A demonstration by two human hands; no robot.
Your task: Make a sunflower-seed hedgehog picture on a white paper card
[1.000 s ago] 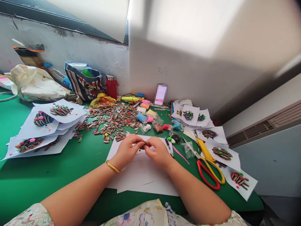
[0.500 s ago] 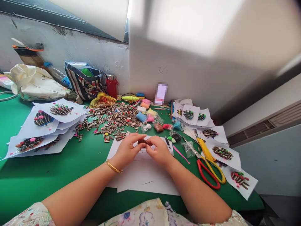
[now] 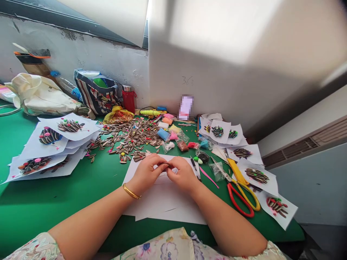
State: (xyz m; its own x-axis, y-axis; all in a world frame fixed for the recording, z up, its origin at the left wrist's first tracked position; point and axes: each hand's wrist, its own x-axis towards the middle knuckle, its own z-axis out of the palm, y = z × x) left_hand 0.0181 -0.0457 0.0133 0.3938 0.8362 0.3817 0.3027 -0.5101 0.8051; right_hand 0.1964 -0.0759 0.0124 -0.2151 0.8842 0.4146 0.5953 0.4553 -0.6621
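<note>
My left hand and my right hand meet above white paper sheets. Between their thumbs and fingers they pinch a small dark brown piece, apparently modelling clay, mostly covered by the fingertips. Beyond my left hand spreads a heap of striped sunflower seeds, mixed with small coloured balls. Just right of my right hand lie a black pen and a pink plastic tool. Behind the hands are packets of coloured clay, among them a brown packet and a blue one.
Scissors with red and yellow handles lie at right, beside a yellow cutter. Seed pictures on paper are stacked at left; more picture cards line the right edge. A red bottle and striped bag stand behind.
My left fingers lifted off the brown clay half a second ago, showing its rounded shape, and have now closed over it again. Both hands stay in the same place above the paper.
</note>
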